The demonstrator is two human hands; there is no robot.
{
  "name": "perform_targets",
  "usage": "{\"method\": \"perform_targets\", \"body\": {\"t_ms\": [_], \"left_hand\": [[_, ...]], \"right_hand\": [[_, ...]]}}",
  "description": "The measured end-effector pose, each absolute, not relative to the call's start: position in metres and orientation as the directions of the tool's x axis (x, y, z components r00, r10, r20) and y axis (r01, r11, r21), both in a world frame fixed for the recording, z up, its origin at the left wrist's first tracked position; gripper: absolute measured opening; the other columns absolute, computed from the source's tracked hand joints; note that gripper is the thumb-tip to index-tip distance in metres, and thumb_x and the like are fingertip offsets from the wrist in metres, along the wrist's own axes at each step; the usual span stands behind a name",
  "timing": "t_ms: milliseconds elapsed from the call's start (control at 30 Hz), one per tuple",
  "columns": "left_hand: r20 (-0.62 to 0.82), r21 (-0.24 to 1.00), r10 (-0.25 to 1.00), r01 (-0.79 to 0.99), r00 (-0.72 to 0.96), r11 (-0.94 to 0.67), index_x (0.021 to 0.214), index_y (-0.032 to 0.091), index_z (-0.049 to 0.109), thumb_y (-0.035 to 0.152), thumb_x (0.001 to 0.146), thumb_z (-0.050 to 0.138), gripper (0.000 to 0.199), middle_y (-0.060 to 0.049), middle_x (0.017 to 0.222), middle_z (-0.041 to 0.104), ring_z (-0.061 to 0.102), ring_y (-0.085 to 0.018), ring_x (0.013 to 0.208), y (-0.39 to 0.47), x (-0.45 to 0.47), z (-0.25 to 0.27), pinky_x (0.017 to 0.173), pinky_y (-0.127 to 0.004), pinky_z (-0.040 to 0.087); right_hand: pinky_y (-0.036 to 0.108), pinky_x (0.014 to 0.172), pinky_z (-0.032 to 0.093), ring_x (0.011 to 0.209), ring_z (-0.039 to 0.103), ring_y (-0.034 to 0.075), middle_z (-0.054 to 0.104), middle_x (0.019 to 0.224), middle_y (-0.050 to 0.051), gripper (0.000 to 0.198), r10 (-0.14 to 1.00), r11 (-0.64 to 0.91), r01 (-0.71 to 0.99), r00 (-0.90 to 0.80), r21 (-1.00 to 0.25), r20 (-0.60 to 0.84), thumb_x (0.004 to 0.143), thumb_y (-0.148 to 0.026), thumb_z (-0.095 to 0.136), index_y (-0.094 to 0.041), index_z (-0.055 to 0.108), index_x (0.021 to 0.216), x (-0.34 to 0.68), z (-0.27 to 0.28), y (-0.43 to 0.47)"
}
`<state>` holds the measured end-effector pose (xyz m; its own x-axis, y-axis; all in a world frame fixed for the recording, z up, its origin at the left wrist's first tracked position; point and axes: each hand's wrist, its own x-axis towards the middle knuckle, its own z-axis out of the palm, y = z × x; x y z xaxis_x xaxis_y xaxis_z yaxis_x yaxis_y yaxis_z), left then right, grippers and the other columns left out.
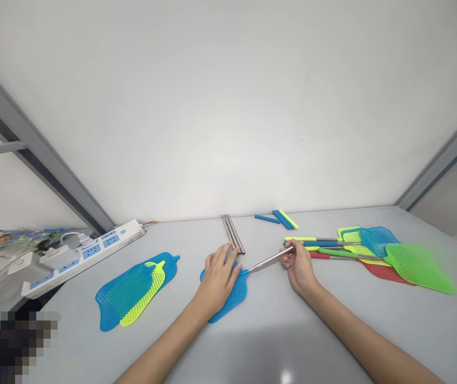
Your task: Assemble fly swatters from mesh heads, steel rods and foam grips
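My left hand (219,278) lies flat, fingers stretched out, on a blue fly swatter head (233,300) and hides much of it. From the narrow neck of that head a shiny metal rod (270,260) runs up to the right. My right hand (301,266) is closed on the rod's far end, thumb and fingers pinching it. Beyond my left hand several loose metal rods (231,234) lie side by side near the wall. Blue and yellow-green handle sleeves (282,219) rest to the right of those rods.
Left on the grey table (180,341) lie overlapping blue and yellow-green swatter heads (132,292). At right is a pile of swatters with rods and coloured handles (416,266). A white power strip (96,250) with plugged-in adapters runs along the left edge. A white wall (228,133) stands behind.
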<state>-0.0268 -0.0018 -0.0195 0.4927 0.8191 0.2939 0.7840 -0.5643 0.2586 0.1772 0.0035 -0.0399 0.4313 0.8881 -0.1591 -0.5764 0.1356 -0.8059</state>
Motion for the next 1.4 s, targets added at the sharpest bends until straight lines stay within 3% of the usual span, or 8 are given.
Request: {"method": "perform_targets", "body": {"t_ms": [200, 367, 733, 967, 1067, 1233, 1333, 1400], "left_hand": [[0.224, 0.132, 0.673, 0.663, 0.705, -0.737, 0.115, 0.021, 0.043, 0.008, 0.081, 0.025, 0.041, -0.009, 0.124, 0.040, 0.034, -0.021, 0.113, 0.037, -0.020, -0.001, 0.086, -0.038, 0.025], [0.152, 0.115, 0.564, 0.553, 0.811, -0.825, 0.086, 0.021, 0.058, 0.010, 0.079, 0.035, 0.026, -0.004, 0.092, 0.060, 0.053, -0.016, 0.086, 0.062, -0.016, 0.011, 0.075, -0.029, 0.031], [0.070, 0.134, 0.365, 0.353, 0.928, -0.926, 0.071, 0.019, 0.058, 0.008, 0.072, 0.046, 0.017, -0.002, 0.078, 0.061, 0.051, -0.015, 0.078, 0.087, -0.004, 0.018, 0.069, -0.024, 0.034], [0.095, 0.129, 0.307, 0.295, 0.947, -0.947, 0.083, 0.021, 0.055, 0.001, 0.072, 0.037, 0.029, -0.003, 0.091, 0.059, 0.047, -0.017, 0.090, 0.076, 0.003, 0.025, 0.079, -0.029, 0.032], [0.286, 0.275, 0.388, 0.313, 0.876, -0.909, 0.088, 0.021, 0.053, 0.005, 0.076, 0.034, 0.027, -0.003, 0.092, 0.058, 0.048, -0.016, 0.090, 0.072, 0.011, 0.026, 0.081, -0.030, 0.032], [0.567, 0.523, 0.643, 0.379, 0.515, -0.763, 0.102, 0.020, 0.037, 0.018, 0.085, 0.024, 0.021, -0.006, 0.093, 0.052, 0.048, -0.015, 0.089, 0.069, 0.029, 0.035, 0.080, -0.033, 0.036], [0.580, 0.774, 0.780, 0.143, 0.234, -0.618, 0.094, 0.021, 0.037, 0.027, 0.085, 0.029, 0.013, -0.001, 0.081, 0.050, 0.051, -0.012, 0.078, 0.071, 0.038, 0.038, 0.077, -0.031, 0.039], [0.537, 0.838, 0.827, 0.006, 0.167, -0.546, 0.089, 0.021, 0.038, 0.031, 0.084, 0.033, 0.012, 0.001, 0.077, 0.048, 0.051, -0.010, 0.072, 0.073, 0.041, 0.037, 0.074, -0.029, 0.041]], "right_hand": [[0.016, 0.031, 0.025, 0.034, 0.039, 0.005, 0.053, 0.048, 0.000, 0.017, 0.881, 0.139, -0.586, 0.441, -0.798, -0.171, 0.066, -0.031, 0.051, -0.016, 0.046, 0.059, 0.176, -0.038, 0.003], [0.017, 0.030, 0.025, 0.034, 0.039, 0.006, 0.054, 0.049, 0.000, 0.017, 0.884, 0.136, -0.583, 0.436, -0.801, -0.167, 0.065, -0.032, 0.052, -0.016, 0.047, 0.060, 0.177, -0.041, 0.004], [0.016, 0.030, 0.025, 0.034, 0.040, 0.006, 0.054, 0.049, 0.000, 0.018, 0.885, 0.135, -0.583, 0.434, -0.801, -0.167, 0.065, -0.033, 0.051, -0.017, 0.046, 0.060, 0.175, -0.038, 0.003], [0.016, 0.031, 0.025, 0.034, 0.040, 0.005, 0.053, 0.049, -0.001, 0.016, 0.884, 0.134, -0.588, 0.435, -0.798, -0.172, 0.065, -0.031, 0.050, -0.017, 0.046, 0.060, 0.173, -0.034, 0.002], [0.016, 0.030, 0.024, 0.034, 0.040, 0.006, 0.053, 0.048, -0.001, 0.015, 0.885, 0.122, -0.591, 0.428, -0.797, -0.181, 0.065, -0.031, 0.050, -0.017, 0.046, 0.060, 0.172, -0.034, 0.003], [0.017, 0.030, 0.024, 0.033, 0.039, 0.006, 0.054, 0.048, 0.000, 0.016, 0.888, 0.129, -0.588, 0.426, -0.798, -0.171, 0.064, -0.032, 0.050, -0.017, 0.046, 0.060, 0.173, -0.036, 0.003], [0.017, 0.030, 0.025, 0.034, 0.040, 0.006, 0.054, 0.049, 0.000, 0.016, 0.890, 0.127, -0.593, 0.422, -0.795, -0.172, 0.065, -0.032, 0.049, -0.017, 0.047, 0.060, 0.172, -0.035, 0.003], [0.017, 0.030, 0.025, 0.034, 0.040, 0.006, 0.054, 0.048, 0.000, 0.015, 0.891, 0.125, -0.596, 0.419, -0.793, -0.173, 0.065, -0.031, 0.049, -0.017, 0.047, 0.060, 0.172, -0.034, 0.003]]}}
